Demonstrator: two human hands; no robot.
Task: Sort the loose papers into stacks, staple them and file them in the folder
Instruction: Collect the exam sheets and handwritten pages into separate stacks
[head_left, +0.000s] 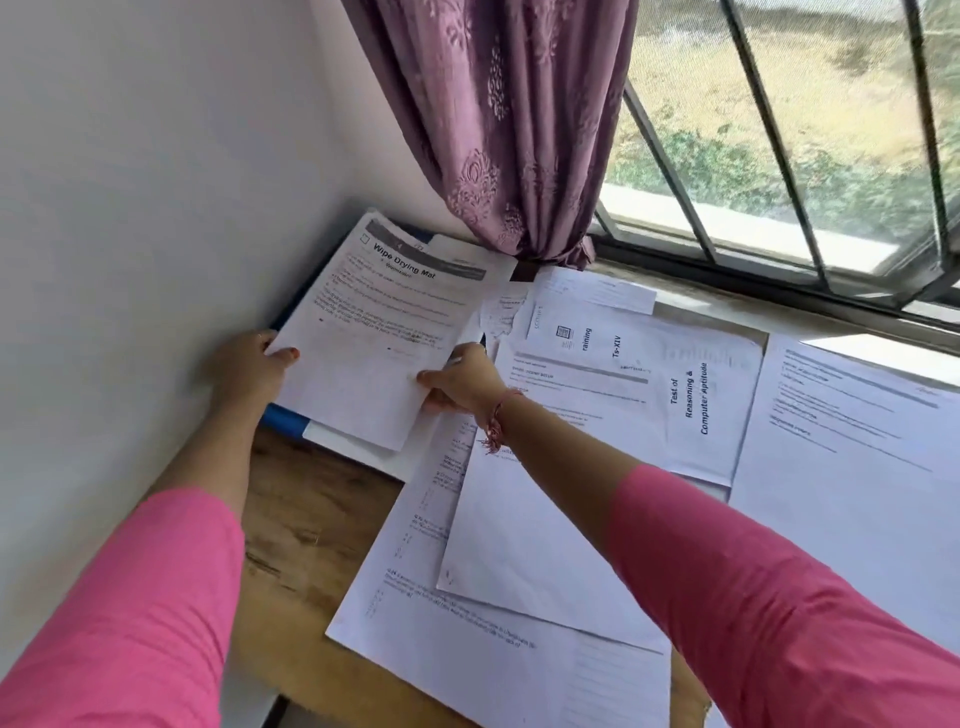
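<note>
Both hands hold one set of papers headed "Wipe Drying Mat" (374, 332), which lies over the blue folder (283, 420) in the corner where the white wall (156, 208) meets the window side. The left hand (249, 366) grips the sheet's left edge, thumb curled over the top face and fingers hidden beneath. The right hand (460, 379) pinches the right edge of the same set, thumb pressed on the upper face and the other fingers tucked under it; a reddish thread bracelet (496, 421) circles that wrist. Only a strip of the folder shows, its blue cover peeking out below the held papers at their near-left corner and again at their far edge, with a white inner sheet visible along the near side. Just right of the folder, loose papers spread across the wooden worktop (306, 525): a booklet reading "Test of Reasoning & Computer Aptitude" (691, 405) lies turned sideways, overlapping other printed pages, and further right of it sits another printed sheet (852, 431). Nearer than the folder, two large sheets (519, 545) lie askew, one over the other, under the right forearm. Beyond the folder hangs a purple patterned curtain (519, 130), gathered at its lower end, beside a barred window (779, 130). Both arms wear pink sleeves (779, 597).
</note>
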